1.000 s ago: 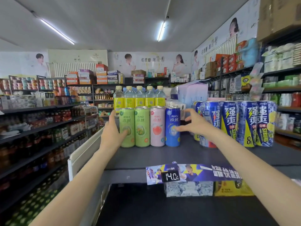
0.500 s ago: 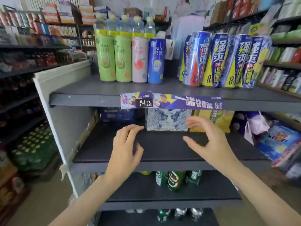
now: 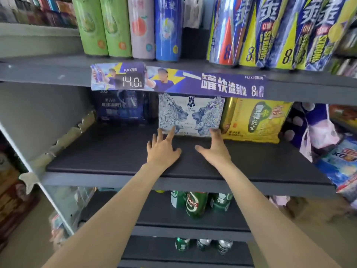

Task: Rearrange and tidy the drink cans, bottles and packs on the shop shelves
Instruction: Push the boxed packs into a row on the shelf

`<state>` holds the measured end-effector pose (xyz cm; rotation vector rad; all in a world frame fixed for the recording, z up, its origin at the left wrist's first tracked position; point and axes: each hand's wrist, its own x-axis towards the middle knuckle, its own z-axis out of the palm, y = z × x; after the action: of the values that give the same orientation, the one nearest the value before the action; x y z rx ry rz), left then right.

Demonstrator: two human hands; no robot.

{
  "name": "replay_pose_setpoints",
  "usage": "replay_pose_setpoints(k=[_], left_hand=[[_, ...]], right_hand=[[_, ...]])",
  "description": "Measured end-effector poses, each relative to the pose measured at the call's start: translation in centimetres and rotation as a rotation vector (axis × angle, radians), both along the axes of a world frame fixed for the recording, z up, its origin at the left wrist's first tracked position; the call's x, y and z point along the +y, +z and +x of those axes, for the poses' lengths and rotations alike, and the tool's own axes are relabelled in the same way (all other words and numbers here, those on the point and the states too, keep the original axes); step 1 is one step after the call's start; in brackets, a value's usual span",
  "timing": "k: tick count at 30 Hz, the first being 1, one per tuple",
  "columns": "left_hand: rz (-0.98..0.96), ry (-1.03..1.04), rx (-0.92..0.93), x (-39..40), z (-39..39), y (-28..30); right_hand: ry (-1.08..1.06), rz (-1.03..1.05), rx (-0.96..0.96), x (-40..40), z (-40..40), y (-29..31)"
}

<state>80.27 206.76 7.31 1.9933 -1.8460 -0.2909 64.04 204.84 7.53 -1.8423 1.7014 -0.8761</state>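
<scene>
Four slim cans [image 3: 133, 26], three packs [image 3: 190, 115], two hands [image 3: 162, 149].

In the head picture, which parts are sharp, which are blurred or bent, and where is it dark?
Head view: the white lion pack and both hands, left hand and right hand, are fairly sharp; the dark blue pack sits in shadow under the upper shelf; the blue-and-yellow cans lean from wide-angle distortion; the edges are smeared, and the green bottles below are dim.
</scene>
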Motion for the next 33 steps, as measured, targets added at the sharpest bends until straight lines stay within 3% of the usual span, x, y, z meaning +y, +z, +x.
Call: replay_pose_setpoints(k=[4,10,19,25,28,30,33], left_hand=[[0.000,-0.013,-0.013,-1.1,0.4,-0.1],[-0.007,0.017,-0.012,-2.0,0.5,-0.5],[-0.040,0.069,0.036,-2.5,0.8,-0.2],[-0.028,0.073,0.033,-2.9,1.2,-0.2],[-0.053,0.055,0.022,-2.5,1.0,-0.3],[-0.142,0.114,0.139,-2.6,1.2,-0.2],[-0.259,0.168,0.536,-3.5,1.4,0.3]], right_hand=[[-0.043,0.003,-0.103,-0.7,-0.2,-0.1],[-0.029,-0.016,0.001,-1.3,0.1,-0.6],[0.018,0.001,-0.031,-2.5,0.1,-0.6],[0.057,-0.010,0.148,-2.1,0.7,-0.4],[0.059,-0.049,0.045,-0.7,-0.2,-0.2],[0.052,-0.052,-0.040,0.2,-1.7,-0.2],[0.077,-0.008,-0.085,0.4,-3.3,0.2]])
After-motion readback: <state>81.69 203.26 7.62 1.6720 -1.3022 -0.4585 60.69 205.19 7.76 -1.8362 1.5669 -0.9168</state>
